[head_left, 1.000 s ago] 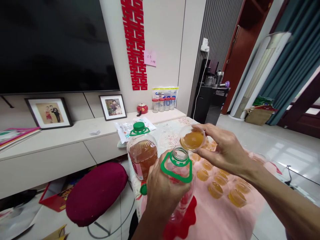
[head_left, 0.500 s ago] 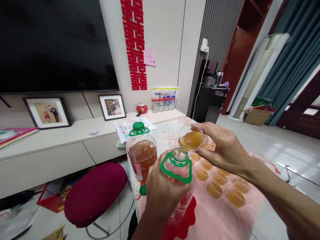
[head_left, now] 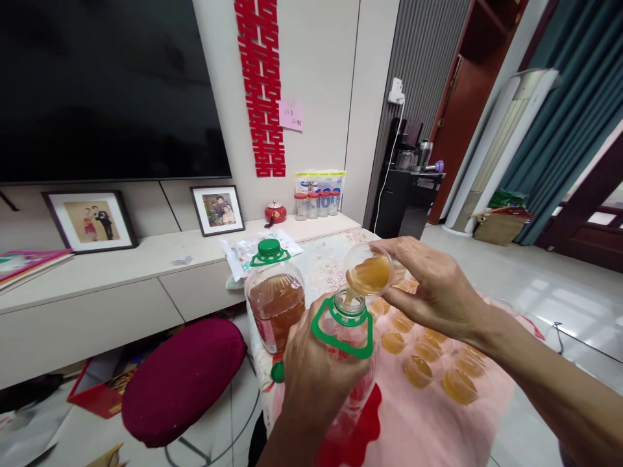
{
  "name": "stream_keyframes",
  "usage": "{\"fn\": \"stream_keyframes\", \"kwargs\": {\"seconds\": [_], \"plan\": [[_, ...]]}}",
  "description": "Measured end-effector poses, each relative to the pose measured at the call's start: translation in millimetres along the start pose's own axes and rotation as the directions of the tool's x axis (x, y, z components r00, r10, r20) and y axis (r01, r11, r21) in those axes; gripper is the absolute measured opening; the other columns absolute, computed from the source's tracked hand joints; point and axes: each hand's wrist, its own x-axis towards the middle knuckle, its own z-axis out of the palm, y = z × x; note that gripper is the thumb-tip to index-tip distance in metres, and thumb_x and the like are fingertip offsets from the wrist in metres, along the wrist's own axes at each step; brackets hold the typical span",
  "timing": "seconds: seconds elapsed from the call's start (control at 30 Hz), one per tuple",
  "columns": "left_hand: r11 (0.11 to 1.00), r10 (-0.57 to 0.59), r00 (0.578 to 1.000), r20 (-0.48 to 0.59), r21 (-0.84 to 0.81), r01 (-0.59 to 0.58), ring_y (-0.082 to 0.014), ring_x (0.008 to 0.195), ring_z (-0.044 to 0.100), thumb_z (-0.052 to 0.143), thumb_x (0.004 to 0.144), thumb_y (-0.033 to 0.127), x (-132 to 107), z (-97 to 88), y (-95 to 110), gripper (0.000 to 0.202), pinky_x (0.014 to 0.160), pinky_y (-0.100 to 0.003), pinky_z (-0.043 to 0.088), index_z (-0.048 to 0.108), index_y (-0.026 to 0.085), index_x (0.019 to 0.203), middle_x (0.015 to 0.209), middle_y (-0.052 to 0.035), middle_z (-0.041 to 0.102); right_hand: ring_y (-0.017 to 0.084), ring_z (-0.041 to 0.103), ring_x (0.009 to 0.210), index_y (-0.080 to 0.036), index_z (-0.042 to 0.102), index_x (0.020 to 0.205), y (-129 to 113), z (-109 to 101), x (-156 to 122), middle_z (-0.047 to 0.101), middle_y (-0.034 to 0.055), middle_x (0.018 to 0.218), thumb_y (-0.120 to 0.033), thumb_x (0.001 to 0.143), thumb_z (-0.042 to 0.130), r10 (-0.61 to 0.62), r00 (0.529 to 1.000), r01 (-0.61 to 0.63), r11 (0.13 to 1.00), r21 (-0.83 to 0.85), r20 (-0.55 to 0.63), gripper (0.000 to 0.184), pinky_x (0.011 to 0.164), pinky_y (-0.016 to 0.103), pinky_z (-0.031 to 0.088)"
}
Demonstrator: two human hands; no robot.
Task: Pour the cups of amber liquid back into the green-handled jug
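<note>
My left hand (head_left: pixel 318 357) is wrapped round the upper part of a clear plastic jug (head_left: pixel 357 389) with a green ring handle and an uncapped mouth. Between the thumb and fingers of my right hand (head_left: pixel 428 279) is a clear plastic cup (head_left: pixel 368 269), tilted over the jug's mouth, with amber liquid running from its rim into the neck. Left of it stands a second jug (head_left: pixel 276 305), green-capped and largely full of brownish-amber liquid. Several cups of amber liquid (head_left: pixel 417 370) stand to the right on the pink cloth. Beside my left hand lies a loose green cap (head_left: pixel 277 371).
The table's pink cloth (head_left: pixel 433 431) carries a red cut-out (head_left: pixel 372 421) under the jug. A dark red round stool (head_left: pixel 185 383) is at the left. Behind, a low cabinet (head_left: pixel 195 272) holds framed photos, a red pot (head_left: pixel 275 213) and lidded jars (head_left: pixel 316 205).
Both hands keep nearly the same pose, with the cup still tipped over the jug's mouth. The whole view has shifted very slightly.
</note>
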Motion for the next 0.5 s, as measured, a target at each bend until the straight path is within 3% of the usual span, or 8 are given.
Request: {"fn": "stream_keyframes", "kwargs": {"seconds": [0.3,0.5], "plan": [[1.000,-0.023,1.000,0.007,-0.007,0.023,-0.0309,0.103,0.068,0.067,0.070,0.037,0.9,0.4,4.4,0.038,0.097,-0.053,0.052,0.067,0.029,0.107,0.101,-0.0029,0.073,0.028,0.069,0.112,-0.019,0.054,0.132,0.5,-1.1,1.8,0.069,0.0124,0.120,-0.018,0.095,0.057,-0.004,1.000,0.005,1.000,-0.030,0.019,0.037,0.089,0.044,0.060],[0.999,-0.004,1.000,0.000,0.038,0.004,-0.0309,0.101,0.069,0.069,0.072,0.038,0.8,1.6,1.9,0.039,0.096,-0.053,0.054,0.067,0.029,0.109,0.099,-0.0035,0.072,0.029,0.067,0.111,-0.011,0.056,0.130,1.6,-1.2,2.1,0.068,0.0159,0.120,-0.014,0.093,0.057,-0.025,0.999,0.027,0.999,-0.037,0.036,0.037,0.091,0.045,0.059]]}}
